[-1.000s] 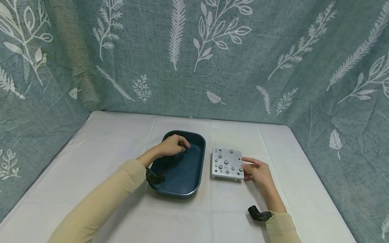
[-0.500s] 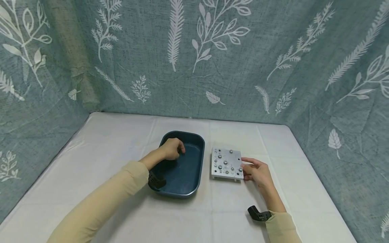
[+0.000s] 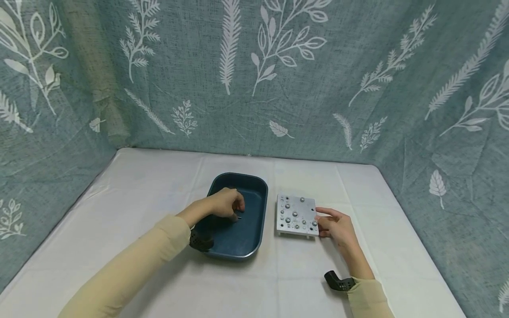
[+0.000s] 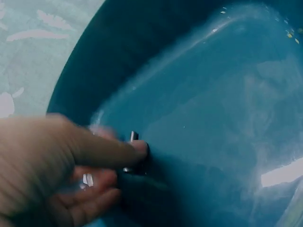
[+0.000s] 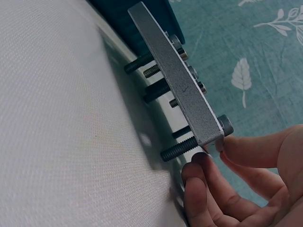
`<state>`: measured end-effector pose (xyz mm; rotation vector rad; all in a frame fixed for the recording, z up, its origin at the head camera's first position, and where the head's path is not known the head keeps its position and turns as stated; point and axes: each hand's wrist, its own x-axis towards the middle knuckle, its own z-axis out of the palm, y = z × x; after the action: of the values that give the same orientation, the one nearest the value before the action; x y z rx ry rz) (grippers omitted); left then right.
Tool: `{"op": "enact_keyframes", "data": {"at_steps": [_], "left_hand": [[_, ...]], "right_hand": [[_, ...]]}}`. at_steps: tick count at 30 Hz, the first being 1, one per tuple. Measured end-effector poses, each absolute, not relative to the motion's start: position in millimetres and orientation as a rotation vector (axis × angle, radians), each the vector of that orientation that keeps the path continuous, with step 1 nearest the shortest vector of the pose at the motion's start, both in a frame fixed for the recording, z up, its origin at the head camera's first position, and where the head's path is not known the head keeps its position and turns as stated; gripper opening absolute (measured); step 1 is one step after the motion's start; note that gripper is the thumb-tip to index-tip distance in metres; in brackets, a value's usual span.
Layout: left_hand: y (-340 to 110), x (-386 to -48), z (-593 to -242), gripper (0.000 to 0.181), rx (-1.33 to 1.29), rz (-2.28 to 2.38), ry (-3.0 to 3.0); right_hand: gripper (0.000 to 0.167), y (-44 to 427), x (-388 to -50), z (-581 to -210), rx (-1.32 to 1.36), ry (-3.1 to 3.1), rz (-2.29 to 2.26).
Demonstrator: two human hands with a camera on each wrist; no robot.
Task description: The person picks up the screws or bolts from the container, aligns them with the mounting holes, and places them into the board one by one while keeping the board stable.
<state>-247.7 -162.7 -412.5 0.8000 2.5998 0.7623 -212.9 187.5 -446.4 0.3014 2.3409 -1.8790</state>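
Observation:
My left hand is down inside the dark blue tray, and its thumb and fingers pinch a small bolt-like metal piece. The thumb hides most of that piece. Another shiny bit shows among the lower fingers, too blurred to name. To the right of the tray is a silver metal plate, with several bolts through it whose threaded ends stick out underneath. My right hand grips the plate's right edge, a finger and thumb near the corner in the right wrist view, other fingers curled below.
A white cloth covers the table. Green leaf-patterned fabric hangs behind and along both sides. Each wrist wears a black camera mount; the left one is over the tray's near left rim.
Inside the tray my left hand dipped with fingers curling, then shifted nearer to me; a small metal piece now shows at its fingertips. The right hand and plate stay in place.

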Motion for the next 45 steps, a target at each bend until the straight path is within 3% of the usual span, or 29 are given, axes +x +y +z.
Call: {"op": "enact_keyframes", "data": {"at_steps": [30, 45], "left_hand": [[-160.3, -245.5, -420.8, 0.012, 0.976, 0.893, 2.418], [-139.8, -245.8, -398.9, 0.010, 0.947, 1.334, 2.446]], "right_hand": [[0.035, 190.0, -209.0, -450.9, 0.315, 2.335, -1.869], [0.035, 189.7, -212.8, -446.8, 0.292, 2.337, -1.868]]}}
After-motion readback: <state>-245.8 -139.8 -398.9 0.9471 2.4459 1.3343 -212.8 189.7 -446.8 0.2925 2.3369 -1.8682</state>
